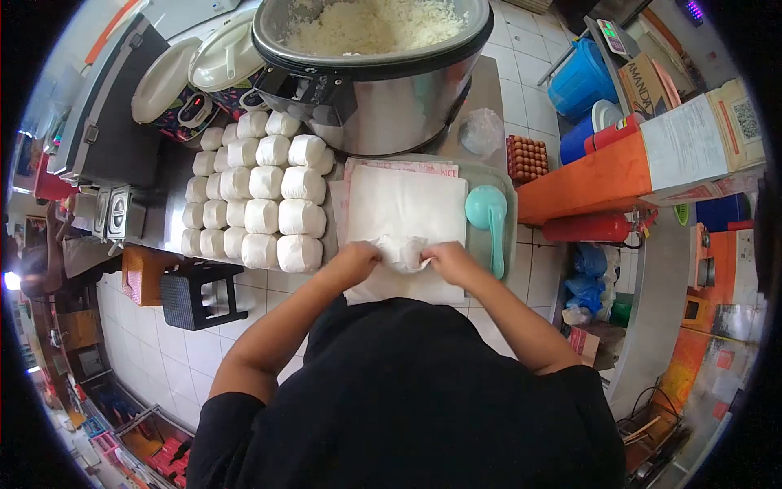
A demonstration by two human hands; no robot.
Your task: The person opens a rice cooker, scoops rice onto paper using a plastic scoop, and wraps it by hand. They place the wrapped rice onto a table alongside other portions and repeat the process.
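Both hands pinch one paper-wrapped rice packet (403, 251) at the near edge of the paper stack (405, 213), left hand (356, 262) and right hand (450, 259) at opposite ends (equally near), long axis left-right, right of the finished packets (259, 189).

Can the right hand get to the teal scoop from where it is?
Probably yes. The right hand is busy folding the paper packet together with the left hand, but the teal scoop lies just beside it on the tray, with nothing between them.
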